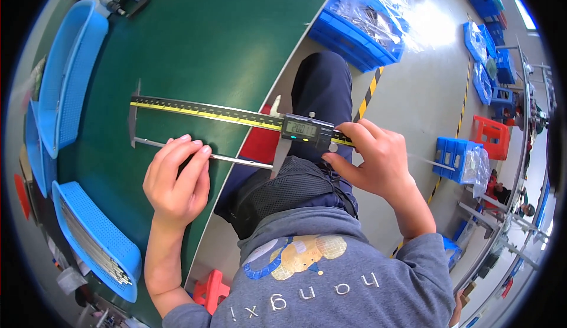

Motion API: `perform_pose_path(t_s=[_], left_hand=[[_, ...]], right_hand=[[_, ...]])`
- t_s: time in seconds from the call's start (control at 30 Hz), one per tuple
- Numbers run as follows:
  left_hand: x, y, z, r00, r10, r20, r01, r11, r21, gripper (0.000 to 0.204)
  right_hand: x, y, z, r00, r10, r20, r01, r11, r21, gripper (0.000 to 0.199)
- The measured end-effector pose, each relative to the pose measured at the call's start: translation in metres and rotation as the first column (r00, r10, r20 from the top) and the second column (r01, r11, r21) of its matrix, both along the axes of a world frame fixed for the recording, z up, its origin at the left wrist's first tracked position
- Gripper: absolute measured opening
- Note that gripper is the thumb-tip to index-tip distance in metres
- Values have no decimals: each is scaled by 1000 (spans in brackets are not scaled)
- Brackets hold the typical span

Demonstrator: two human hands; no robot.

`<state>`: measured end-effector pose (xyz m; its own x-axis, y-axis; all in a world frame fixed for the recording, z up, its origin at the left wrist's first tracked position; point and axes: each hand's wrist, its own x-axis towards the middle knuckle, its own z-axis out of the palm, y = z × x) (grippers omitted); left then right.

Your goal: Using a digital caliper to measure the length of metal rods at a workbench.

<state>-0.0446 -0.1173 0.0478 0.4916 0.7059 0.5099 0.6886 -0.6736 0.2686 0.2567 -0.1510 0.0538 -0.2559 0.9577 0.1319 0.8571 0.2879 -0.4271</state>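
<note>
Two hands: left hand point(176, 181) pinches one rod point(236, 160); right hand point(374, 158) grips one caliper point(236, 115).

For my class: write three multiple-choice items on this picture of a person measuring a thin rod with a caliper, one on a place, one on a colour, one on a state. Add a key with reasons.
1. Where does the thin metal rod lie?
A. In a blue basket
B. Between the jaws of the digital caliper
C. On the floor

2. What colour is the table mat?
A. Dark green
B. Red
C. White

3. What is the right hand doing?
A. Hanging free
B. Resting flat on the mat
C. Gripping the caliper beside its display

Key: 1 B, the rod spans from the fixed jaw to the sliding jaw, with the left hand on it. 2 A, the mat is dark green. 3 C, the fingers close on the beam next to the slider.
</note>
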Motion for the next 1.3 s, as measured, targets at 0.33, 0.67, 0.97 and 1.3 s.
perform_pose_path(t_s=[0.33,0.67,0.97,1.3], left_hand=[[15,-2,-7,998,54,44,-53,998,-17,11],[14,0,-12,995,77,63,-77,997,-8,9],[8,4,-5,998,30,49,-31,999,26,21],[5,1,-3,1000,-5,4,5,1000,18,31]], right_hand=[[16,-4,-2,997,43,-58,-42,999,20,30],[19,0,1,996,46,-77,-47,999,-15,29],[14,2,-3,999,31,24,-32,999,23,32],[12,-2,-5,999,27,38,-28,999,21,35]])
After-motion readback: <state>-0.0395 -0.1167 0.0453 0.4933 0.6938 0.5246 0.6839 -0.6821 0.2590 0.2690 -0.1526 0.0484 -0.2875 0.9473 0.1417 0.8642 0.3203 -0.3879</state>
